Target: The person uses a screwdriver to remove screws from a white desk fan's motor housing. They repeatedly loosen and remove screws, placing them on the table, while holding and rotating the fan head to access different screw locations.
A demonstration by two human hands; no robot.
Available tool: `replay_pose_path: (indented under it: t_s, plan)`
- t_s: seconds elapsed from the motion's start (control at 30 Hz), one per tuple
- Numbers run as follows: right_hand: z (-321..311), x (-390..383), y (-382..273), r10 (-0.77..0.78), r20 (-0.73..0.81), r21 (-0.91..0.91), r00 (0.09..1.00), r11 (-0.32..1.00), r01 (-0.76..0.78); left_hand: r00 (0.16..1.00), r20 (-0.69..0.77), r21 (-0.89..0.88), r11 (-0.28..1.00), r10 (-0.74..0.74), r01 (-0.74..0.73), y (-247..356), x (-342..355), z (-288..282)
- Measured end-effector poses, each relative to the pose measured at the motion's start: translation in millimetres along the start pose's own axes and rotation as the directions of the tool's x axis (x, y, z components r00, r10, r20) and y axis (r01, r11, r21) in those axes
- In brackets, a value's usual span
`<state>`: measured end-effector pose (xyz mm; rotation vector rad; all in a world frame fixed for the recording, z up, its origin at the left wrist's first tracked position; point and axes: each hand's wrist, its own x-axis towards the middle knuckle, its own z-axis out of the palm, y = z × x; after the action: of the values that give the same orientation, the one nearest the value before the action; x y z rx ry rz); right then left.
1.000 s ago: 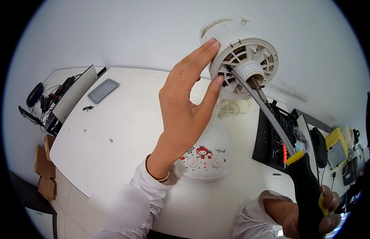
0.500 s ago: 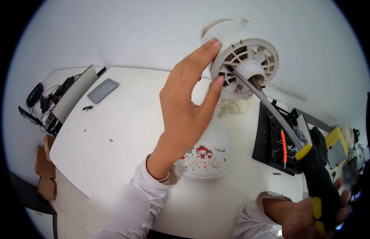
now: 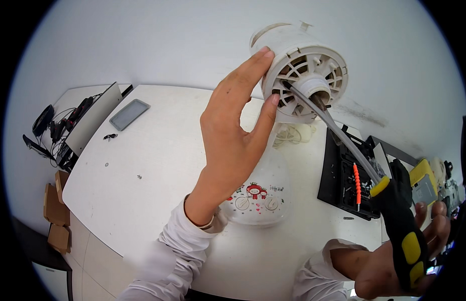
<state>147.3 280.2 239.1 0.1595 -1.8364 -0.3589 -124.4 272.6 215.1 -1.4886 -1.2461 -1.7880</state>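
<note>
The white motor housing [image 3: 283, 42] of a desk fan tilts towards me, with its ribbed round front and a metal shaft in the centre. My left hand [image 3: 233, 118] is closed on its left side, fingertips on the rim and thumb against the ribs. My right hand [image 3: 376, 273], at the lower right, holds a long screwdriver [image 3: 398, 220] by its black and yellow handle, the fingers loosely curled around it. The screwdriver's tip sits among the ribs left of the hub. Below the housing stands the fan's white base [image 3: 265, 168] with two dials and cartoon prints.
A black tool case [image 3: 346, 175] lies open at the right, with an orange flexible shaft [image 3: 357, 183] in it. A coiled cable [image 3: 290, 135] is behind the base. On the white table [image 3: 142, 200] are a grey tray [image 3: 129, 114] and small loose parts at the left.
The screwdriver's handle has turned in my right hand, showing different yellow patches, and the right fingers have spread somewhat. The housing and my left hand have shifted slightly left.
</note>
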Motion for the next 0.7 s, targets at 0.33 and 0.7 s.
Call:
replay_pose_path:
  t_s: [0.33,0.7]
  plan:
    - [-1.5,0.4,-3.2,-0.021,-0.116,-0.05,0.993,0.999,0.015,1.0,-0.001,-0.004,1.0,0.006,-0.006,1.1,-0.1,0.6]
    - [-9.8,-29.6,-11.6,0.201,-0.313,0.006,0.928,0.978,-0.21,0.999,-0.004,0.048,0.998,0.043,-0.043,0.1,-0.6,0.5]
